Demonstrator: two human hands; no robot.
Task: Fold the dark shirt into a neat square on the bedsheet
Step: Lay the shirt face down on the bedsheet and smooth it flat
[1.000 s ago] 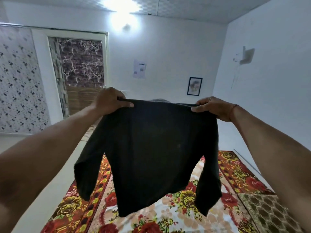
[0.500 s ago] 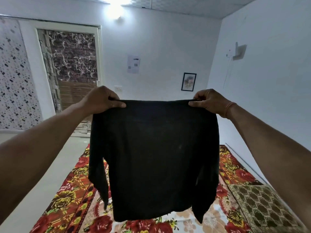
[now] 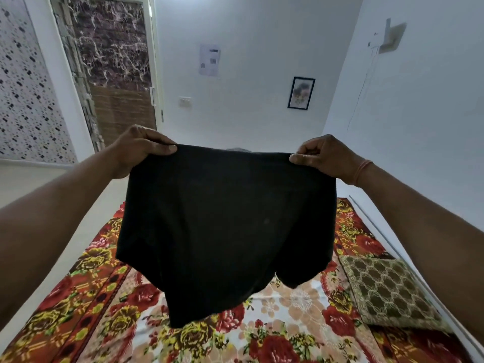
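Observation:
The dark shirt [image 3: 225, 226] hangs in the air in front of me, held up by its top edge. My left hand [image 3: 138, 150] pinches the top left corner and my right hand [image 3: 324, 158] pinches the top right corner. The shirt's lower edge swings forward above the floral bedsheet [image 3: 275, 331], and I cannot tell whether it touches it. The sleeves lie folded in behind the body and are mostly hidden.
A brown patterned cushion [image 3: 387, 289] lies on the bedsheet's right side, near the white wall [image 3: 419, 127]. Bare floor [image 3: 86, 205] runs along the bedsheet's left. A door [image 3: 115, 69] stands at the back left.
My view has tilted down towards the bedsheet. The shirt has come lower, its bottom swinging away from me, and the sleeves that hung loose at the sides are now drawn in.

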